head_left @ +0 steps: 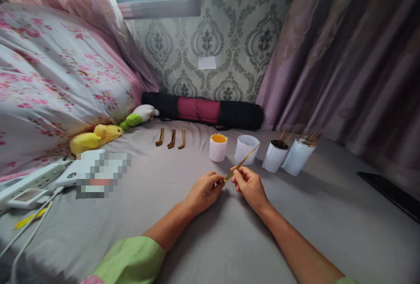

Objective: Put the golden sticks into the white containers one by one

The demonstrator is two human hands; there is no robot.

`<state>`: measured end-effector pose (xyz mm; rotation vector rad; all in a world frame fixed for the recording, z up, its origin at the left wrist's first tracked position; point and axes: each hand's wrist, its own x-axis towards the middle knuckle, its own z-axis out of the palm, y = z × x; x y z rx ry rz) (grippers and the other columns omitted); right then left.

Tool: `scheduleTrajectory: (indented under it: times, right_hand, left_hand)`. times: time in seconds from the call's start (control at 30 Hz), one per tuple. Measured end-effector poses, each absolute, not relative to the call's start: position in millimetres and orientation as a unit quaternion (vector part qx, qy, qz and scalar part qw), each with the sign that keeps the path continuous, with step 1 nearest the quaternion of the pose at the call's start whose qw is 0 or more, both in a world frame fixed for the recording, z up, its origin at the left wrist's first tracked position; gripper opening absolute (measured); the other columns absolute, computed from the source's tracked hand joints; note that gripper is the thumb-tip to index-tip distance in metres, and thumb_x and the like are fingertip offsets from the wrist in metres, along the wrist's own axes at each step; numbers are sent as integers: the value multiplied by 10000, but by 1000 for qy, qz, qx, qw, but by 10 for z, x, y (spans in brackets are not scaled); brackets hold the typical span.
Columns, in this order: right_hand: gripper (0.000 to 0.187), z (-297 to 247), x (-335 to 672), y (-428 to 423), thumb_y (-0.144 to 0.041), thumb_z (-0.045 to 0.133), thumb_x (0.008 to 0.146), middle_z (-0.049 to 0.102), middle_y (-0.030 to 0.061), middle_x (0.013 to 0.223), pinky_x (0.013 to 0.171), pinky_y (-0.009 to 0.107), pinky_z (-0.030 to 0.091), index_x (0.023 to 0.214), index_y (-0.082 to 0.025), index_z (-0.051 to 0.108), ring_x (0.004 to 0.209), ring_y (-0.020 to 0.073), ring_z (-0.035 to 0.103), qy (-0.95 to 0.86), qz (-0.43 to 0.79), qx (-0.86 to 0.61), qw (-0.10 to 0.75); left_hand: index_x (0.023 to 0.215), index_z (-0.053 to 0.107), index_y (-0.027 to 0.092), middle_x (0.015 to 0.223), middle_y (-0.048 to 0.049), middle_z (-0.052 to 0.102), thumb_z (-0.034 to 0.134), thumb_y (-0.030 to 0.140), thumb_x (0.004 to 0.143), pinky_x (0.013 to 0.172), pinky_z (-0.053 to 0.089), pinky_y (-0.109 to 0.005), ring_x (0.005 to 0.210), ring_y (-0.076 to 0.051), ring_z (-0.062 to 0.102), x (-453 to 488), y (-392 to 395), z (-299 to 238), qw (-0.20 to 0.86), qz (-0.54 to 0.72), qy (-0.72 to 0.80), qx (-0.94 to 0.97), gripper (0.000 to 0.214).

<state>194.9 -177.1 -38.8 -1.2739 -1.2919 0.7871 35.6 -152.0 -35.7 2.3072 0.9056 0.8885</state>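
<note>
A thin golden stick (246,158) with a tapering tip slants up to the right between my two hands. Its lower end is pinched in the fingers of my left hand (204,191). My right hand (251,186) closes its thumb and fingers on the stick a little higher up. Just beyond the hands stands a white-wrapped cup (218,150) with orange-yellow contents. Beside it is a wider white container (242,156), and the stick's tip overlaps it in the view. Three small bunches of bent golden-brown sticks (171,138) lie farther back on the left.
Two paper-wrapped jars, a nearer one (273,159) and another (298,159), hold brown sticks at the right. A black flat object (390,192) lies at the far right. Plush toys (95,139), a power strip (36,179) and cables are at left. A black-and-red long bag (200,110) lies along the wall.
</note>
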Motion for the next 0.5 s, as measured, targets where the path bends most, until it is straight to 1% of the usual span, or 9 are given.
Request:
scheduleTrajectory:
  times: [0.17,0.3,0.37,0.43,0.5]
  right_hand:
    - [309,-379,1947,-1769,-443,482,758,533,-18,584,364,184,351,846,-158,560,398,68,427,-538,327,-534,565]
    - [315,-378,1948,-1767,-440,485,759,534,-12,581,357,183,345,853,-150,559,400,68,426,-526,326,-533,578]
    - [325,-378,1950,-1766,-449,486,755,538,-8,580,350,182,341,850,-147,563,395,68,422,-523,321,-533,583]
    - [334,-379,1952,-1764,-457,484,754,539,-6,580,346,181,339,849,-147,566,396,70,423,-522,316,-532,587]
    - [337,-378,1952,-1764,-463,479,757,536,-4,584,346,183,339,846,-149,562,403,74,427,-522,314,-534,586]
  left_hand:
    - [845,649,167,767,-38,603,432,206,793,618,397,-219,658,-115,514,360,-1531,-343,306,341,329,826,227]
    - [850,637,153,746,-28,617,428,254,801,628,413,-219,681,-118,534,385,-1532,-355,408,352,325,777,237]
    - [887,622,142,717,-24,605,431,292,801,557,412,-207,615,-103,522,406,-1530,-357,473,343,336,739,258]
    - [923,601,131,694,-20,588,442,337,793,466,385,-189,535,-83,491,425,-1529,-352,529,330,349,699,291]
    - [935,580,120,683,-18,577,456,373,782,412,355,-178,492,-70,469,438,-1529,-342,573,323,353,665,320]
